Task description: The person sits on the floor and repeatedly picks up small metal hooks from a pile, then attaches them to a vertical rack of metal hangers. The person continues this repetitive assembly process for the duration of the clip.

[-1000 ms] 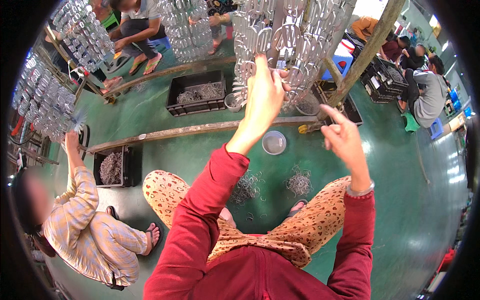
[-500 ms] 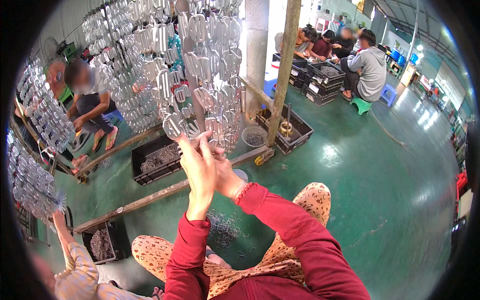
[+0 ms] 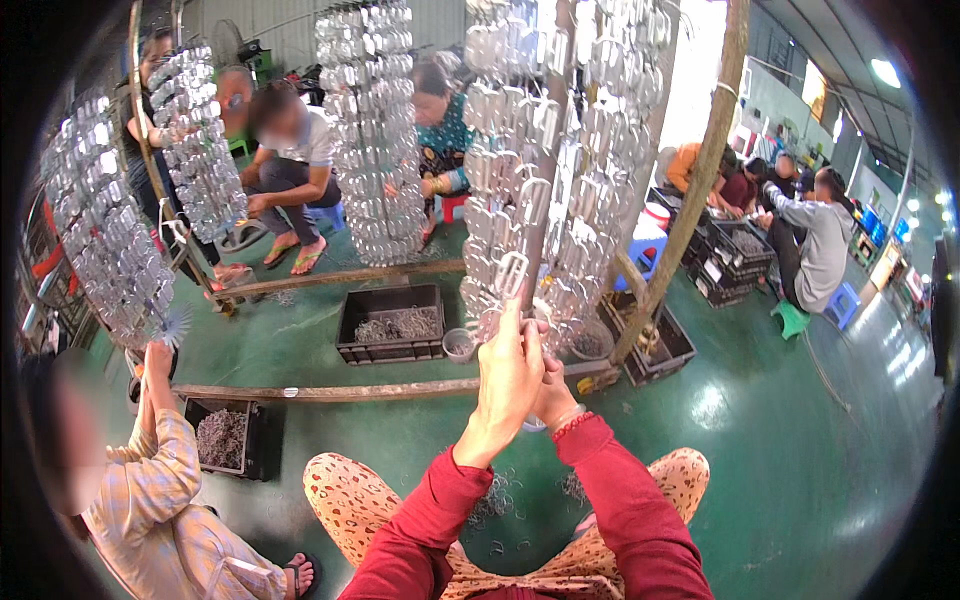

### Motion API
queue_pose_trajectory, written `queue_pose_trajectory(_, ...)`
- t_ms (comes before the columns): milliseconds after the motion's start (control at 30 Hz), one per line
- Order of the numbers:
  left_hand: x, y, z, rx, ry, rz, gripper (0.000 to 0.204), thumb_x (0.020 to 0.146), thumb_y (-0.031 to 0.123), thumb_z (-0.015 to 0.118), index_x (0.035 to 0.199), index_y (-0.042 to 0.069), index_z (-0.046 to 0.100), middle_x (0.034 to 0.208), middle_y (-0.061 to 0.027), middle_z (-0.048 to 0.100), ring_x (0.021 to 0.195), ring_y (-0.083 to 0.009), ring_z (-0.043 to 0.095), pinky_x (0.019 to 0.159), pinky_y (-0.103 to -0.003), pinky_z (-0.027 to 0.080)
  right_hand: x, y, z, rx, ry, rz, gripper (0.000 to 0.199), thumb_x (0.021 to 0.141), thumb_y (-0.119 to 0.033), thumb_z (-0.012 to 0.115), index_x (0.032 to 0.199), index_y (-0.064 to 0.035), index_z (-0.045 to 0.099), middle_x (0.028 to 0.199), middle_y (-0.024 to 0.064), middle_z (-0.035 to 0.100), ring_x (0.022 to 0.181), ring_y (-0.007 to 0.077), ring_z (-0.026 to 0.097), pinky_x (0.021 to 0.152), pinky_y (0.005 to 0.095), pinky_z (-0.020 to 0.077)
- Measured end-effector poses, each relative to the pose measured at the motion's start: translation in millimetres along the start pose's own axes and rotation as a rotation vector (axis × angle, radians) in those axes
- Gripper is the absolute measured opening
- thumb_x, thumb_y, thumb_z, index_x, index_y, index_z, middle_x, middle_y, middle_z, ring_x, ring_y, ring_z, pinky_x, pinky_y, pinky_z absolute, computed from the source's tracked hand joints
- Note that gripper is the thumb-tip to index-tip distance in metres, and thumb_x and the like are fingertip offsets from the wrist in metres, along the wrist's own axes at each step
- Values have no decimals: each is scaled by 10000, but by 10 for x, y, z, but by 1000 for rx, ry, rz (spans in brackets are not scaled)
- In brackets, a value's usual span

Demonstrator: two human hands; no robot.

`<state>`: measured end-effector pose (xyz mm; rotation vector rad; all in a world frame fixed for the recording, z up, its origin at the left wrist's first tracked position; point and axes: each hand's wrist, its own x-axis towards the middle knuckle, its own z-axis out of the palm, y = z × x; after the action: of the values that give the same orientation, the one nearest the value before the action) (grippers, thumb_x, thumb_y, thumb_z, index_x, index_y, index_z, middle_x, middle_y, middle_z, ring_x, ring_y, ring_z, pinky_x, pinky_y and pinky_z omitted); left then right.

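Green workshop floor [image 3: 800, 440] spreads below hanging racks of metal buckles. Both hands are raised at centre: the left hand [image 3: 508, 372] pinches a metal buckle [image 3: 512, 275] hanging at 12 o'clock from its fingers, on the hanging buckle cluster [image 3: 560, 170]. The right hand [image 3: 553, 392] sits behind, at 3 o'clock; its grip is hidden. A black crate [image 3: 392, 325] lies at 10 o'clock.

hanging metal buckles [image 3: 540, 200] ahead, wooden pole [image 3: 690, 190] right

Green floor [image 3: 780, 450] with black crates [image 3: 390, 322], wooden poles [image 3: 330, 391], scattered metal bits [image 3: 492, 500]
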<state>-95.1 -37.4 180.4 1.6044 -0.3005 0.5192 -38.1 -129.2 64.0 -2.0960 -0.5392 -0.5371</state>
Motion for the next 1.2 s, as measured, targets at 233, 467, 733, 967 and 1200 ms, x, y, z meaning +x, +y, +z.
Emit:
queue_pose_trajectory(233, -5, -219, -84, 70, 6, 34, 351, 935, 18, 458, 1285, 32, 470, 861, -107, 645, 550, -91, 599, 449, -236, 498, 39, -28, 25, -132, -110, 59, 260, 863, -189, 529, 1113, -116, 540, 797, 79, 650, 748, 244, 634, 632, 370, 480)
queue_pose_trajectory(467, -131, -213, -174, 195, -17, 96, 298, 928, 22, 468, 1217, 19, 541, 844, -83, 652, 536, -90, 605, 445, -237, 492, 58, -3, 38, -276, -85, -98, 168, 797, -200, 561, 907, -75, 583, 773, 145, 621, 758, 343, 610, 592, 427, 462)
queue_pose_trajectory(733, -627, -517, -695, 467, -7, -55, 266, 863, 64, 532, 1117, 29, 601, 797, -153, 664, 569, -226, 649, 566, -342, 506, 16, -279, 48, -1184, -63, -394, 387, 737, -117, 596, 1079, 45, 514, 599, -10, 572, 575, 134, 621, 497, 260, 473)
queue_pose_trajectory(967, -778, -750, -1001, 639, 26, -88, 243, 847, 73, 527, 1070, 37, 620, 806, -173, 655, 697, -334, 643, 638, -392, 502, 72, -131, 144, -1120, -46, -542, 371, 764, -114, 562, 1097, 46, 532, 586, -37, 565, 555, 123, 602, 478, 251, 439)
queue_pose_trajectory(1200, -731, -838, -1024, 559, -40, -188, 292, 881, 55, 486, 1153, 22, 585, 840, -141, 688, 580, -170, 666, 552, -272, 508, -17, -43, 90, -1100, -218, -418, 404, 757, -105, 557, 1138, 15, 498, 748, 3, 487, 692, 139, 528, 643, 290, 393)
